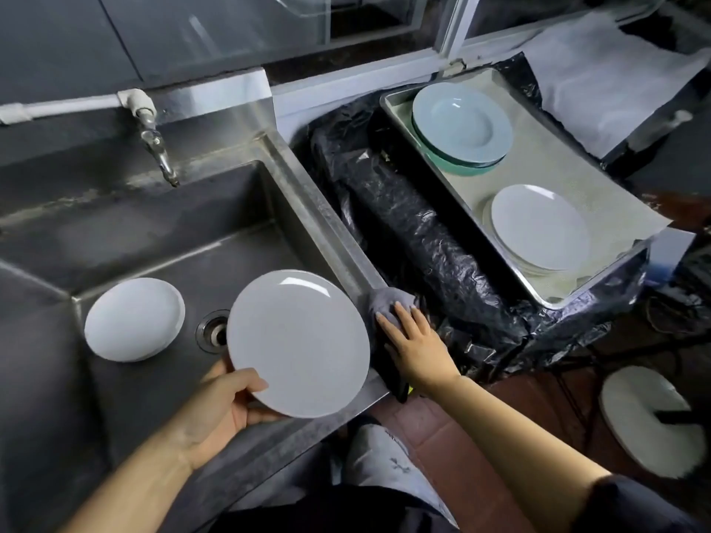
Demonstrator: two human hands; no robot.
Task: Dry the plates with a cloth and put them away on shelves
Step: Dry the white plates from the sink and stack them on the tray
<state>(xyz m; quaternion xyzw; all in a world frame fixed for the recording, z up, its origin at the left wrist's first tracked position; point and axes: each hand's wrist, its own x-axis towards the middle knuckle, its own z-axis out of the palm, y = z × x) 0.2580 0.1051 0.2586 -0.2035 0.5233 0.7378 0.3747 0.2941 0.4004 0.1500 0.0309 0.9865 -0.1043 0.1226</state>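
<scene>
The deep sink (pixel 184 232) is of dull grey brushed metal, stained and streaked near the small metal tap (pixel 159 155). The round white plate (pixel 298 342) looks like glazed ceramic, smooth and glossy, with bright reflections on its rim. The stack of small white plates (pixel 134 319) in the basin has the same smooth glaze. The crumpled grey cloth (pixel 390 302) is soft and matt. The black plastic sheet (pixel 423 240) is thin, wrinkled and shiny. The rectangular metal tray (pixel 600 284) has a satin finish, and a matt, finely textured liner (pixel 558 163) lies in it.
</scene>
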